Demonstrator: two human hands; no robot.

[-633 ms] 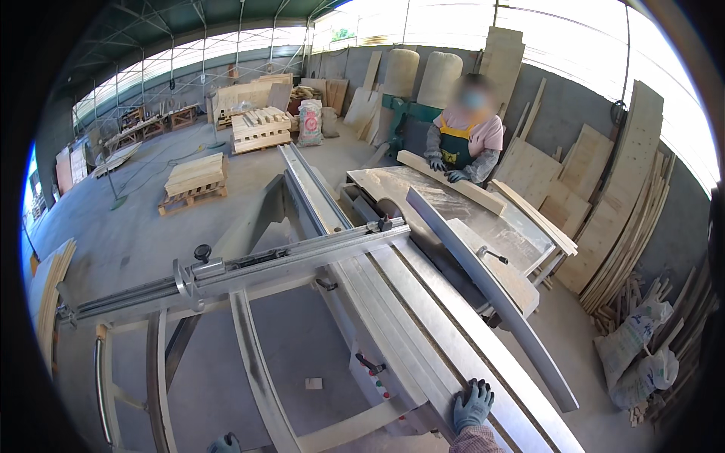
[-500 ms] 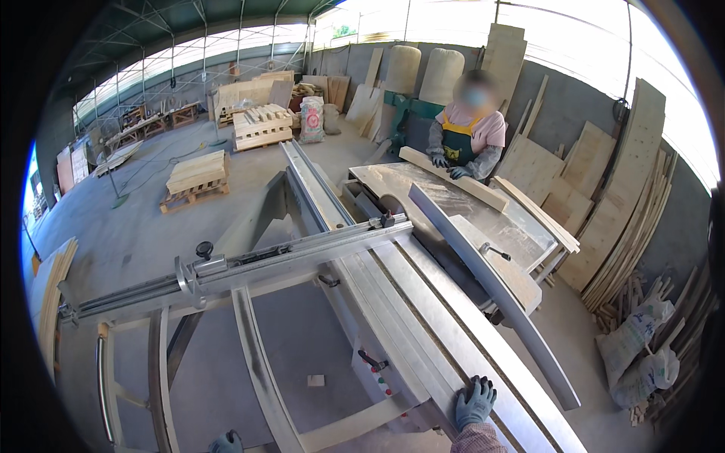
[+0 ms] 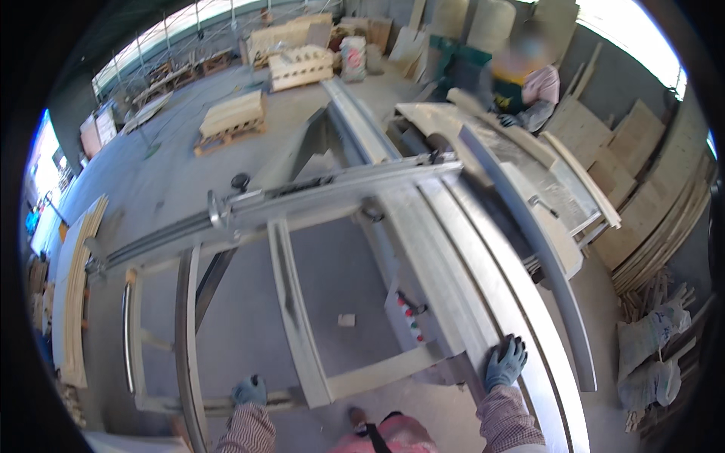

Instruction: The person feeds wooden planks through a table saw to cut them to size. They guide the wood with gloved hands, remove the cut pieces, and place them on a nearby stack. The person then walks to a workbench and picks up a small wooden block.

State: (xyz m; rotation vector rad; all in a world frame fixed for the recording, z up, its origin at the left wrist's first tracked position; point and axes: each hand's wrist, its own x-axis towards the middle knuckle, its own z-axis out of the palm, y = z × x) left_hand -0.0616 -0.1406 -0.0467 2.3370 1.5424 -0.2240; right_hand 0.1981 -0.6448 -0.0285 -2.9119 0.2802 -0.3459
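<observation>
right hand (image 3: 504,364) lying spread flat on sliding saw surface (image 3: 461,249) | left hand (image 3: 249,390) at 7 o'clock gripping frame rail (image 3: 189,332) | carriage likely heavy, stiff, smooth; pushing from near edge

Open-sided workshop with grey concrete floor (image 3: 151,174), daylight, stacked pallets (image 3: 230,121), perhaps plywood boards (image 3: 649,204) leaning right.

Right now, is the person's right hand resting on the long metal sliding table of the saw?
Yes, the gloved right hand lies flat on the near end of the sliding table.
</observation>
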